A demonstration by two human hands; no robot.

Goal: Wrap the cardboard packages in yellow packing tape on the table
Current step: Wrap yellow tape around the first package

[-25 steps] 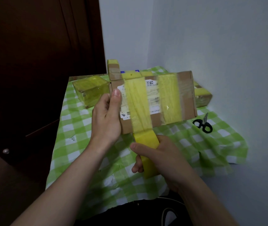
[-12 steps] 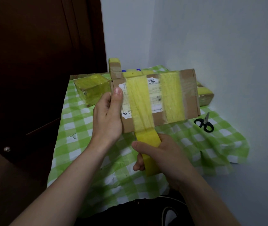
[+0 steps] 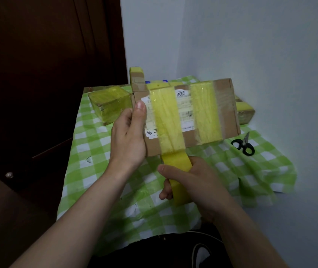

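Above the bench [image 3: 96,151] we hold the cardboard package [image 3: 227,117] upright, left grip [image 3: 129,136] wrapped round its left end, right grip [image 3: 195,182] closed on the yellow tape roll [image 3: 176,165] just under the lower edge. Over the last second the package has only tilted slightly, and the roll stays put. We judge the second band [image 3: 166,120] covers the front and must next pass underneath.

A home corner: a table [image 3: 96,144] under a green checked cloth, dark wooden door [image 3: 47,74], plain white walls [image 3: 251,45].
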